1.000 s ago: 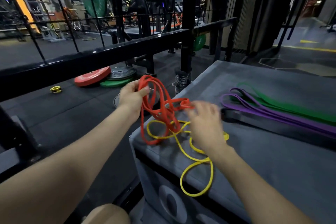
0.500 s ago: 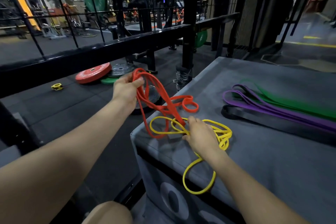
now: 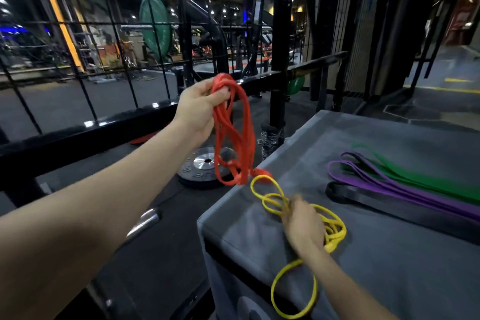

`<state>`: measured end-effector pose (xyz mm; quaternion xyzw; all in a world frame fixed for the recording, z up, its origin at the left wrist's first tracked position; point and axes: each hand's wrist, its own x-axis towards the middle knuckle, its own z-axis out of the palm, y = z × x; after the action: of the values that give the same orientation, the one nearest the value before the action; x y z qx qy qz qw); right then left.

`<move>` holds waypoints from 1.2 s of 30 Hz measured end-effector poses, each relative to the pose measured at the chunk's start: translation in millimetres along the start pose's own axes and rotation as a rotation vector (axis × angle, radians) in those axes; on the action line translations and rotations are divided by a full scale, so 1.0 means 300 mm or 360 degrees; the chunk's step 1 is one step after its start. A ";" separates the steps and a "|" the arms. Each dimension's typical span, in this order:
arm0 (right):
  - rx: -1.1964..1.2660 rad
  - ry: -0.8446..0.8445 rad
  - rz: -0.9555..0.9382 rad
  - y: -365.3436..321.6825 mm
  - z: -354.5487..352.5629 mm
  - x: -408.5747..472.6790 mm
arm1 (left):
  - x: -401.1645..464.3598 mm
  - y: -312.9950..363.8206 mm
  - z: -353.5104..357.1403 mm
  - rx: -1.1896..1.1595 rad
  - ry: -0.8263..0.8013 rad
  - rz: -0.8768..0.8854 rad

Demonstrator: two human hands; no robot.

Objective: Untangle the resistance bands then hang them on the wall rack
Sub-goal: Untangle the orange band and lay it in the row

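1. The left hand [image 3: 201, 109] grips the red band [image 3: 235, 138] in a fist, held high; its loops hang straight down, the lowest end just touching the worktop [image 3: 389, 254] edge beside the yellow band [image 3: 270, 197].
2. The right hand [image 3: 305, 226] rests on the yellow band, pinning it flat; whether its grip pinches is blurred, I cannot tell.
3. Half a second ago red lay lower, overlapping yellow; now it is lifted nearly free.

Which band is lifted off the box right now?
The red band, gripped by the left hand; yellow, purple, green and black lie on the box.
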<state>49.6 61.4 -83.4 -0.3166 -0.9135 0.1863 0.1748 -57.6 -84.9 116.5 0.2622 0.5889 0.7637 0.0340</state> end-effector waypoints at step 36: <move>0.0215 -0.0040 0.0013 0.327 -0.733 -0.372 | -0.396 0.319 0.430 -0.0831 -0.0387 -0.0227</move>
<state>278.7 111.6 41.0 -0.3054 -0.8997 0.2523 0.1835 125.9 -43.2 183.4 0.2920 0.3811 0.8481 0.2242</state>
